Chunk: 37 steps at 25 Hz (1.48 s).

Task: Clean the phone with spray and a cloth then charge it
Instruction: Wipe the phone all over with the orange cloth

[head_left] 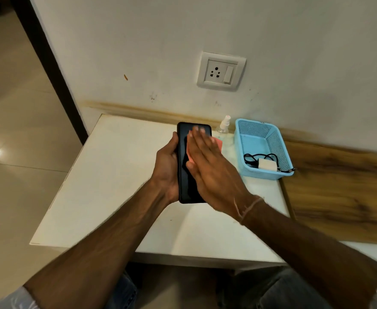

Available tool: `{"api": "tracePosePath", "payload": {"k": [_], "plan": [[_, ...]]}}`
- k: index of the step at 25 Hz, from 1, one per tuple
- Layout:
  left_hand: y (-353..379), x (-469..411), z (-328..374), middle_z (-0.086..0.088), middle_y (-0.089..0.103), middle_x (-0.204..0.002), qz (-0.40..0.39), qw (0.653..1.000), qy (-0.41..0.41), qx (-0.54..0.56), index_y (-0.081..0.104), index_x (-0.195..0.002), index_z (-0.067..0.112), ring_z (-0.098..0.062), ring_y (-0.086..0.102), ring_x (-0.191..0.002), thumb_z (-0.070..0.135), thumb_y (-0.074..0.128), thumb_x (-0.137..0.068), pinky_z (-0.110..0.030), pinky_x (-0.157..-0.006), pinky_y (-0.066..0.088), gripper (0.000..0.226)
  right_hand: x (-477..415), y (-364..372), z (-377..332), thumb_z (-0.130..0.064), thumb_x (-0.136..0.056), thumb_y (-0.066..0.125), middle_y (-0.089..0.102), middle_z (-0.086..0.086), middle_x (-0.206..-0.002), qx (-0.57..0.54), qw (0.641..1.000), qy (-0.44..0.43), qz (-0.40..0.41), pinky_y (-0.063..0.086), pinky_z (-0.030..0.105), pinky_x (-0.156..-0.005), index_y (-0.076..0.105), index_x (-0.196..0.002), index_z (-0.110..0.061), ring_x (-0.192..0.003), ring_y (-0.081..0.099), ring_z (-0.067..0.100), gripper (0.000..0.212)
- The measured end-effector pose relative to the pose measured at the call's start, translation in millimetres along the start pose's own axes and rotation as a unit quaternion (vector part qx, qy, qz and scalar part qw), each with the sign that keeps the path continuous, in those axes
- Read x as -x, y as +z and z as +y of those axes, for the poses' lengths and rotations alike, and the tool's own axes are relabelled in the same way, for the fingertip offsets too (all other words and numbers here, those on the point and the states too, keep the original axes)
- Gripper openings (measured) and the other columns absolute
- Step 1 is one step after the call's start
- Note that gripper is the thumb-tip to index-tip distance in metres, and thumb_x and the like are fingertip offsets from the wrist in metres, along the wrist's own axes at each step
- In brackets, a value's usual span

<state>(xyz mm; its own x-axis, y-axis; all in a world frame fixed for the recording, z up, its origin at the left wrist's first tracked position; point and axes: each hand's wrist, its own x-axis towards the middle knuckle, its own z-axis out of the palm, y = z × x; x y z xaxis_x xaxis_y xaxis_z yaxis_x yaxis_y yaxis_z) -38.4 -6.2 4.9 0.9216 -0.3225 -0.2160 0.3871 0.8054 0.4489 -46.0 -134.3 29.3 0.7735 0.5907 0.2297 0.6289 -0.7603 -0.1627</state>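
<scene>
My left hand (166, 168) grips a black phone (188, 186) by its left edge and holds it upright above the white table (107, 175). My right hand (209, 168) lies flat across the phone's face, fingers stretched out, pressing a pink cloth (218, 142) against it. Only a corner of the cloth shows past my fingers. A small clear spray bottle (224, 124) with a white top stands on the table by the wall, just behind my right hand.
A light blue plastic basket (272, 139) sits at the table's right, with a white charger (266, 164) and black cable (258, 156) inside. A wall socket with a switch (221, 71) is above the table. A wooden surface (339, 192) adjoins on the right; tiled floor lies left.
</scene>
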Motion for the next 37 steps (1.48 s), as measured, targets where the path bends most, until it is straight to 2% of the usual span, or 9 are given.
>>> {"api": "tracePosePath", "payload": {"k": [4, 7, 13, 17, 21, 25, 30, 33, 37], "plan": [[-4, -1, -2, -0.011, 0.062, -0.137, -0.012, 1.0, -0.003, 0.007, 0.061, -0.134, 0.008, -0.025, 0.061, -0.123, 0.058, 0.036, -0.1, -0.035, -0.103, 0.05, 0.065, -26, 6, -12, -0.025, -0.105, 0.026, -0.001, 0.007, -0.161, -0.045, 0.997, 0.055, 0.031, 0.0, 0.036, -0.122, 0.008, -0.153, -0.008, -0.149, -0.008, 0.016, 0.054], [-6, -2, 4, -0.016, 0.06, -0.13, -0.004, 1.0, -0.02, -0.022, 0.05, -0.142, 0.002, -0.031, 0.063, -0.107, 0.065, 0.034, -0.096, -0.042, -0.094, 0.05, 0.08, 15, 17, -30, -0.029, -0.104, 0.024, 0.0, 0.003, -0.161, -0.072, 0.997, -0.005, 0.0, -0.002, 0.033, -0.122, 0.009, -0.153, -0.01, -0.148, -0.008, 0.013, 0.054], [-10, -6, 3, -0.018, 0.059, -0.134, 0.016, 1.0, -0.011, -0.013, 0.063, -0.13, 0.002, -0.031, 0.062, -0.101, 0.065, 0.029, -0.097, -0.045, -0.098, 0.047, 0.079, 66, 17, -9, -0.034, -0.105, 0.019, 0.007, 0.006, -0.162, 0.044, 0.993, -0.1, -0.047, 0.012, 0.038, -0.121, 0.013, -0.153, -0.009, -0.149, 0.0, 0.018, 0.055], [-6, -8, 0, -0.015, 0.065, -0.132, 0.023, 0.999, -0.017, -0.027, 0.068, -0.126, 0.008, -0.03, 0.067, -0.113, 0.063, 0.03, -0.099, -0.039, -0.093, 0.056, 0.072, 9, 6, 12, -0.031, -0.105, 0.025, 0.002, 0.008, -0.161, -0.001, 1.0, 0.013, -0.01, -0.006, 0.029, -0.121, 0.009, -0.153, -0.008, -0.149, -0.007, 0.016, 0.055], [-6, -6, -2, -0.014, 0.067, -0.129, 0.015, 1.0, -0.012, -0.022, 0.073, -0.12, 0.011, -0.027, 0.067, -0.116, 0.059, 0.032, -0.1, -0.037, -0.092, 0.057, 0.066, -29, 10, 5, -0.026, -0.105, 0.026, 0.0, 0.01, -0.161, -0.032, 0.996, 0.076, 0.031, 0.002, 0.038, -0.122, 0.009, -0.153, -0.006, -0.149, -0.006, 0.019, 0.055], [-9, -5, 5, -0.016, 0.059, -0.139, 0.017, 0.999, -0.021, -0.034, 0.058, -0.136, 0.003, -0.029, 0.063, -0.114, 0.064, 0.035, -0.097, -0.041, -0.099, 0.051, 0.076, 16, 22, -15, -0.029, -0.105, 0.026, 0.003, 0.008, -0.161, -0.061, 0.998, -0.017, 0.015, 0.005, 0.037, -0.122, 0.011, -0.153, -0.007, -0.149, -0.005, 0.017, 0.054], [-12, -6, 7, -0.016, 0.066, -0.121, 0.02, 0.999, -0.019, -0.042, 0.07, -0.12, 0.003, -0.03, 0.063, -0.1, 0.066, 0.031, -0.095, -0.043, -0.098, 0.047, 0.078, 73, 25, 1, -0.033, -0.105, 0.021, 0.005, 0.006, -0.162, 0.031, 0.988, -0.141, -0.055, 0.014, 0.039, -0.121, 0.01, -0.153, -0.008, -0.149, -0.001, 0.019, 0.056], [-8, -8, 0, -0.015, 0.062, -0.133, 0.022, 0.998, -0.035, -0.046, 0.064, -0.131, 0.005, -0.033, 0.063, -0.112, 0.066, 0.032, -0.097, -0.043, -0.101, 0.047, 0.077, 35, 9, 24, -0.03, -0.105, 0.024, 0.004, 0.007, -0.162, 0.015, 0.997, -0.063, -0.032, 0.005, 0.036, -0.122, 0.01, -0.153, -0.008, -0.149, -0.004, 0.017, 0.055], [-3, -6, -7, -0.013, 0.065, -0.132, 0.01, 0.999, -0.035, -0.035, 0.069, -0.126, 0.012, -0.027, 0.064, -0.119, 0.059, 0.038, -0.099, -0.038, -0.1, 0.052, 0.062, -24, 4, 16, -0.028, -0.105, 0.026, 0.0, 0.007, -0.161, -0.032, 0.998, 0.048, 0.024, -0.006, 0.03, -0.121, 0.008, -0.153, -0.008, -0.148, -0.007, 0.015, 0.054]]}}
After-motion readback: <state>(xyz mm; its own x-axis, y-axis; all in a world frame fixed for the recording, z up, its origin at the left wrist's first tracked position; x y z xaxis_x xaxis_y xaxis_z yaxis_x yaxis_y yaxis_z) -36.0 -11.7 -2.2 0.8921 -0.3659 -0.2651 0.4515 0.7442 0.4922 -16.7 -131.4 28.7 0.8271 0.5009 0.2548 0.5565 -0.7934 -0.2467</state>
